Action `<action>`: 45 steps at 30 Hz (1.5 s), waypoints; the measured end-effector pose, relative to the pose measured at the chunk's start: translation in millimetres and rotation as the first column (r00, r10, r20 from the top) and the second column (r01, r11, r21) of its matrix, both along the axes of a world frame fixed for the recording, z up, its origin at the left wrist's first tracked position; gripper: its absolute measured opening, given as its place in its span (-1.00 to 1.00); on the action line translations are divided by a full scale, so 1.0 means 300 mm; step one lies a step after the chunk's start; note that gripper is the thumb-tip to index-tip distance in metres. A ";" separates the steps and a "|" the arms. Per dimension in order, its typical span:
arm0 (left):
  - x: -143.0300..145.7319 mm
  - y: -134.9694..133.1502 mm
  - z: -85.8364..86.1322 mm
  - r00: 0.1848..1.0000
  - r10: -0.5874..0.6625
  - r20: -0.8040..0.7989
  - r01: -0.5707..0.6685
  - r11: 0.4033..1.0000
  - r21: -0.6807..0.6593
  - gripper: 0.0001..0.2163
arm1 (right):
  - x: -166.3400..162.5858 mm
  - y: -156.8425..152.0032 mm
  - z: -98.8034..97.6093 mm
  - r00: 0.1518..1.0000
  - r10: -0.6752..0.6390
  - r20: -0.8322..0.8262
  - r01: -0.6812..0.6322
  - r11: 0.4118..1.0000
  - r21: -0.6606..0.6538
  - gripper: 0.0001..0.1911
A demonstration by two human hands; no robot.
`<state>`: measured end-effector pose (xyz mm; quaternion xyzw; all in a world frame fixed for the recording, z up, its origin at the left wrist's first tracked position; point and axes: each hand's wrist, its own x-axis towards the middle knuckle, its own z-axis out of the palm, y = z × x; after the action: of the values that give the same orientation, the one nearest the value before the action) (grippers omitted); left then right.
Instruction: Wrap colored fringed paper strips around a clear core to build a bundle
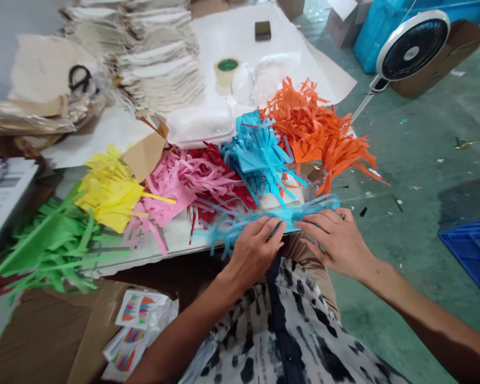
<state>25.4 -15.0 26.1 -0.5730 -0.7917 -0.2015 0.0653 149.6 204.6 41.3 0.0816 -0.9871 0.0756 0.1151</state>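
Observation:
At the table's front edge lies a light-blue fringed paper tassel [290, 212], its loose strips trailing left and slightly blurred. My left hand [258, 246] is closed on it near the middle, fingers bent and pressed together. My right hand [340, 237] grips its right part, with the fingertips curled over the paper. Just behind are a pile of blue fringed paper [256, 152] and a larger orange pile [310, 130]. Further left come dark red strips [214, 154], pink [176, 181], yellow [110, 192] and green fringed paper [54, 240].
A white plastic tray [202, 124], a tape roll [226, 72] and stacks of cream bundles [160, 58] stand behind the piles. Black-handled scissors [79, 79] lie far left. A white fan [414, 50] rises at right. Below left, printed cards [140, 309] rest on cardboard [52, 330].

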 end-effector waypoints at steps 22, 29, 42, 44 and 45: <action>-0.023 -0.059 -0.026 0.988 0.052 -0.146 -0.053 0.999 0.003 -0.59 | 0.042 0.131 0.024 0.985 -0.043 -0.170 0.059 0.994 0.089 -0.66; -0.032 -0.078 -0.029 0.989 -0.002 -0.151 0.018 0.994 0.107 -0.67 | 0.014 0.005 -0.032 0.957 0.164 -0.239 -0.163 0.986 0.024 -0.63; -0.080 -0.054 0.061 0.943 0.202 0.263 -0.214 0.977 0.015 -0.85 | -0.045 -0.005 -0.002 0.982 -0.189 -0.018 0.186 0.977 -0.100 -0.80; -0.082 -0.041 0.054 0.938 0.268 0.219 -0.272 0.962 -0.012 -0.81 | -0.059 -0.023 0.008 0.969 -0.246 0.002 0.246 0.969 0.000 -0.77; -0.082 -0.035 0.050 0.937 0.293 0.189 -0.294 0.956 -0.024 -0.80 | -0.067 -0.029 0.012 0.963 -0.270 0.009 0.269 0.962 0.049 -0.74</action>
<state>0.7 -25.4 41.0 -0.4264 -0.8704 -0.2452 0.0197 129.6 195.8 45.0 -0.0514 -0.9914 0.0362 0.1147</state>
